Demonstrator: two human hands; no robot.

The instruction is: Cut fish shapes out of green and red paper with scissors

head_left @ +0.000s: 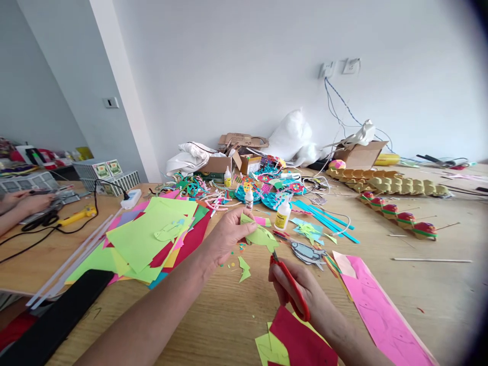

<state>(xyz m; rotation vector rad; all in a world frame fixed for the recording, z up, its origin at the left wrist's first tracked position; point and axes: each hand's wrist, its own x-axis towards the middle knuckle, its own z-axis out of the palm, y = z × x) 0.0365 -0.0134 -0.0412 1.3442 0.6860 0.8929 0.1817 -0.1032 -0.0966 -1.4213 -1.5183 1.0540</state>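
Note:
My left hand (235,231) pinches a light green paper cutout (263,238) above the table, its thumb on top. My right hand (299,284) is closed around the red handles of a pair of scissors (292,290). The short blades point up at the lower right edge of the green paper. A jagged green paper scrap (244,269) lies on the wood below, with tiny coloured bits near it. Closer to me, red paper (303,338) overlaps yellow-green sheets (263,351). Grey-blue fish cutouts (307,252) rest just beyond my right hand.
Coloured sheets (141,244) are piled at left beside a black slab (64,315). Glue bottles (282,216) stand ahead. A pink strip (385,310), egg cartons (404,185) and painted carton pieces (406,219) lie at right. Another person's hands (32,201) work at far left, near a yellow glue gun (78,216).

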